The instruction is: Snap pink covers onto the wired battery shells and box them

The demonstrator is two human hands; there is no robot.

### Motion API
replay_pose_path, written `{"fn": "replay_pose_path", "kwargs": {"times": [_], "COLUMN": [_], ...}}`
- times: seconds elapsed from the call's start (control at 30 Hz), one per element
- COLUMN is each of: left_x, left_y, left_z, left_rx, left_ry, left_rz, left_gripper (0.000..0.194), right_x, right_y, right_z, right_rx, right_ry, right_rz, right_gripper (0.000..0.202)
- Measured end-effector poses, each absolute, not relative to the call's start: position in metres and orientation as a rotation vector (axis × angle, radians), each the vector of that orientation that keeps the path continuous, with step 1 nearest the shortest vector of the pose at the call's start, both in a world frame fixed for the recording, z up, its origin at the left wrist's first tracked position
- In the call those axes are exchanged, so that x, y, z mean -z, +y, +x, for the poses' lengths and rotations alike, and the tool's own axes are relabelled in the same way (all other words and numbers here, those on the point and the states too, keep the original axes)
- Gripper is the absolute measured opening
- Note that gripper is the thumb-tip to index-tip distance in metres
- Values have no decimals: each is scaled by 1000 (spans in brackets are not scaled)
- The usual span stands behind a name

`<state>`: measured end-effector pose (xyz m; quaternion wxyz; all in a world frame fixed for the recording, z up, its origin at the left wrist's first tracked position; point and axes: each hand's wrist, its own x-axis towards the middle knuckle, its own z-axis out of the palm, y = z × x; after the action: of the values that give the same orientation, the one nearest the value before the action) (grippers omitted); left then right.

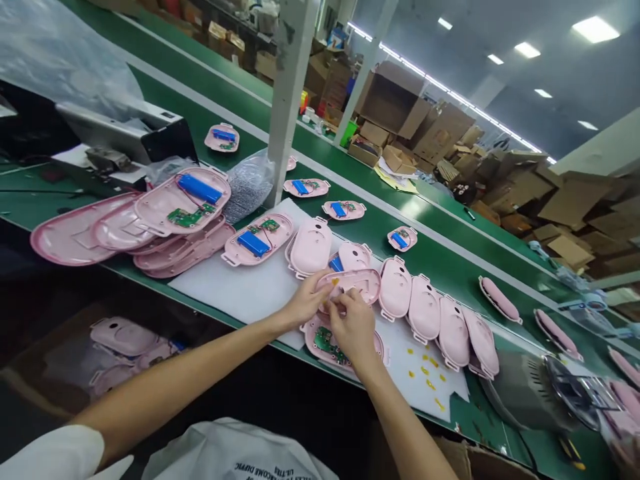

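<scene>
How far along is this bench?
Looks done: row of covered pink shells on the white sheet.
In hand: left hand holds a pink cover; right hand is at its inner side, above an open shell with a green board.
Apparently left: open shells with blue packs, loose yellow pieces. Fastening can't be judged.

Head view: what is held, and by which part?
The left hand holds a pink shell by its left end. Whether the right hand holds anything, I cannot tell.
</scene>
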<state>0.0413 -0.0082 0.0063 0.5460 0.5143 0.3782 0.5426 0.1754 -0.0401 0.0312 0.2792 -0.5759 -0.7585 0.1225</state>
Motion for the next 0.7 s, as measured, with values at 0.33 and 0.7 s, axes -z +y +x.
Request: {"fn": "replay_pose_path", "kwargs": {"times": [0.33, 0.7], "left_x": [-3, -10], "left_y": [-24, -33], "left_z": [29, 4], "left_rx": [-1246, -911], "left_ry": [678, 684], "left_rz": [1009, 1809], "left_gripper": [46, 36], "right_x": [-36, -97], "right_y": [-40, -70], "right_z": [160, 242], "right_rx": [-212, -141], "right_ry": [-1904, -2400], "right_rz": [-1988, -1556], "right_gripper": [26, 95]}}
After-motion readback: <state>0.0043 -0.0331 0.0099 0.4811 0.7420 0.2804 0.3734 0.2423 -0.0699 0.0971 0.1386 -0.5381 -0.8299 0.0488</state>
